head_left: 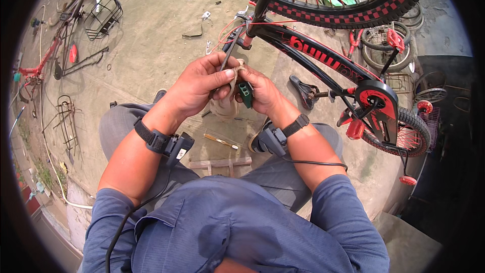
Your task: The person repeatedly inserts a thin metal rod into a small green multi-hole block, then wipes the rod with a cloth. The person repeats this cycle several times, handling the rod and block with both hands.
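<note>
My left hand [202, 82] is closed, thumb pressed against the fingers, with a thin dark strip [230, 49] rising from its grip. Close against it, my right hand [263, 90] is closed too. Beneath its fingers a small green block with holes [245, 94] shows, held near the palm. Between both hands a pale, crumpled cloth-like piece [225, 108] hangs down; its kind is unclear, and the fingers hide part of it. Just beyond the hands stands an upside-down black and red bicycle [313, 53], its handlebar end close to my fingertips.
A yellow-handled brush-like stick [220, 141] lies on the ground between my legs, near a small wooden frame [220, 163]. Left are a wire basket [103, 16], a metal rack [67, 126] and a red bike frame [38, 68]. Loose wheels [386, 48] lie behind the bicycle.
</note>
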`<state>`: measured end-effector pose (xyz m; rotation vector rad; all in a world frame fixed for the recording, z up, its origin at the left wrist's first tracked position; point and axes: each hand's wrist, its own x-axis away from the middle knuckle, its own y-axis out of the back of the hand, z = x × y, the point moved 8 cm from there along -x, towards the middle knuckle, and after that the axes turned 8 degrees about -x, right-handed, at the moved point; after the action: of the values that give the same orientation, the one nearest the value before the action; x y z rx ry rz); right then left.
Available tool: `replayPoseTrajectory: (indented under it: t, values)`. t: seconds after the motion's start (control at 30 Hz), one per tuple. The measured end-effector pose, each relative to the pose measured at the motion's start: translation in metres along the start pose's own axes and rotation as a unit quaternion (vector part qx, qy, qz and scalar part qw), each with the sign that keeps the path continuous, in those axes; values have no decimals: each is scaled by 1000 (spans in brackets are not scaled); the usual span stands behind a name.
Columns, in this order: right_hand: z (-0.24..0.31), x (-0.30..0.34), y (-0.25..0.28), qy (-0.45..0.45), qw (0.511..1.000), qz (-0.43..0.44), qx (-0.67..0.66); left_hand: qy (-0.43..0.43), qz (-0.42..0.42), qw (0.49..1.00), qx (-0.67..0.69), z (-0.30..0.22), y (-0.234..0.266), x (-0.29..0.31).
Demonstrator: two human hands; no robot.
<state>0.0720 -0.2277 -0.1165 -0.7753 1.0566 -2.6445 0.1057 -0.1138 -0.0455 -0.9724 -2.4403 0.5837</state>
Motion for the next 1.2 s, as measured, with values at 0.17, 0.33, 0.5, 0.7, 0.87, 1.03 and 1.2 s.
replayPoseTrajectory:
  t: [0.17, 0.33, 0.5, 0.7, 0.87, 1.03, 1.2]
  values:
    - [-3, -1, -5, -28, 998, 22, -51, 9, 15, 1000, -21, 1, -6, 2]
    - [5, 3, -25, -23, 992, 93, -77, 43, 53, 994, -84, 10, -20, 7]
    - [20, 5, -19, 61, 991, 66, -104, 48, 87, 983, -154, 16, -37, 11]
    - [45, 9, -15, 83, 987, 91, -108, 2, 66, 982, -176, 4, -29, 15]
    - [57, 17, -31, 125, 976, 134, -117, 47, -3, 996, -77, 12, -13, 15]
    - [56, 15, -36, 175, 983, 49, -28, 61, -47, 991, -112, 17, -12, 14]
    - [113, 30, -6, 295, 945, -66, -125, -155, -120, 888, -415, -17, -18, 13]
